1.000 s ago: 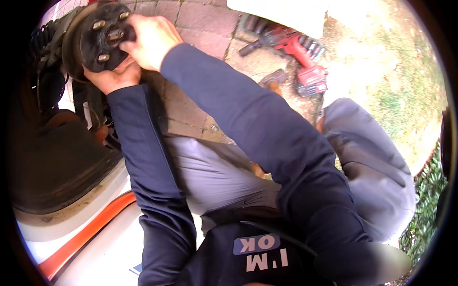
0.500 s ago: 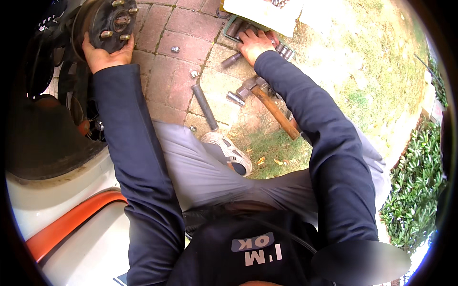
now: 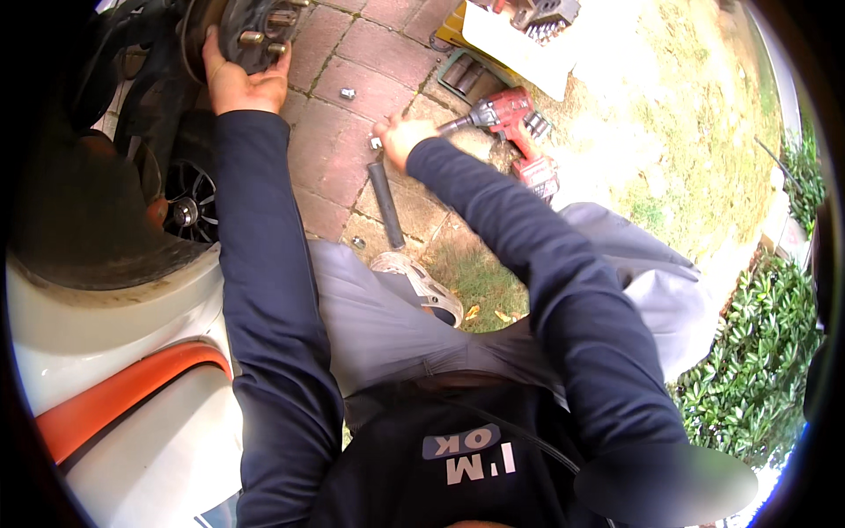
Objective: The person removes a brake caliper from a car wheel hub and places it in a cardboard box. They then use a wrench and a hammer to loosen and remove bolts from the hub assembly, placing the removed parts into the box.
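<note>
My left hand (image 3: 248, 88) cups the lower edge of a dark brake disc (image 3: 231, 40), thumb and fingers closed on its rim. Brass-coloured wheel studs (image 3: 252, 38) stick out of its face. Above the brick paving, my right hand (image 3: 407, 136) pinches at a small silver lug nut (image 3: 377, 143); whether the nut is off the ground I cannot tell. Just beyond that wrist lies a red cordless impact wrench (image 3: 506, 113) with a dark socket on its nose. A dark steel bar (image 3: 385, 204) rests below the right hand.
Loose nuts (image 3: 348, 93) lie on the bricks, another (image 3: 358, 242) by my shoe (image 3: 422, 286). A green socket tray (image 3: 471, 77) and a yellow-and-white open case (image 3: 519, 44) sit at the far side. The white car body (image 3: 114, 308) and wheel arch bound the left.
My right hand has moved left from the socket tray to the lug nut. The impact wrench now shows, and my right arm covers the hammer's place. My left hand stays on the disc.
</note>
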Tool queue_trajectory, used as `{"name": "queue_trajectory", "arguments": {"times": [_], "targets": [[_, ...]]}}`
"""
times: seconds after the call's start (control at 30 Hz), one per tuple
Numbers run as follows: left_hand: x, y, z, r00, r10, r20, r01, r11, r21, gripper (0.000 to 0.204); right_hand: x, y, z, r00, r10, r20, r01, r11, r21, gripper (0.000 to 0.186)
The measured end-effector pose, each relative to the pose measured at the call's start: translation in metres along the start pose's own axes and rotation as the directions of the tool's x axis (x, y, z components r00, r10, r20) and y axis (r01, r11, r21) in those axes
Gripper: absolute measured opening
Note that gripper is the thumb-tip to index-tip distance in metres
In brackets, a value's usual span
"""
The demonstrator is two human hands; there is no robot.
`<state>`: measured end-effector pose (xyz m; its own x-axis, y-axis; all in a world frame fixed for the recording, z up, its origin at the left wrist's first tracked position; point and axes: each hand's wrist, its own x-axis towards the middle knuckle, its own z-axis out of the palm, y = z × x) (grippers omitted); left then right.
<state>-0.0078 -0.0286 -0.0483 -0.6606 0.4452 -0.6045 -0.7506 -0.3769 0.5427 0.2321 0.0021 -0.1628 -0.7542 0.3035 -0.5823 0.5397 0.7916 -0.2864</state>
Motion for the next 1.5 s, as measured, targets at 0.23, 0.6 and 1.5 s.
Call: {"name": "queue_trajectory", "arguments": {"times": [0.23,0.6,1.5], "targets": [[-0.010,0.002,0.014,0.997,0.052,-0.052,-0.050,0.998,0.030,0.054,0.030,-0.001,0.057,0.980,0.039,-0.194,0.040,0.922,0.385,0.032],[-0.015,0.005,0.021,0.991,0.035,-0.129,-0.026,0.997,0.075,0.058,0.013,0.035,0.004,0.946,0.322,0.029,-0.021,-0.031,0.999,0.029],[0.014,0.000,0.001,0.998,0.010,-0.063,-0.013,0.999,-0.036,0.050,-0.038,0.079,-0.272,0.889,-0.082,-0.451,0.437,0.449,0.779,0.030]]}}
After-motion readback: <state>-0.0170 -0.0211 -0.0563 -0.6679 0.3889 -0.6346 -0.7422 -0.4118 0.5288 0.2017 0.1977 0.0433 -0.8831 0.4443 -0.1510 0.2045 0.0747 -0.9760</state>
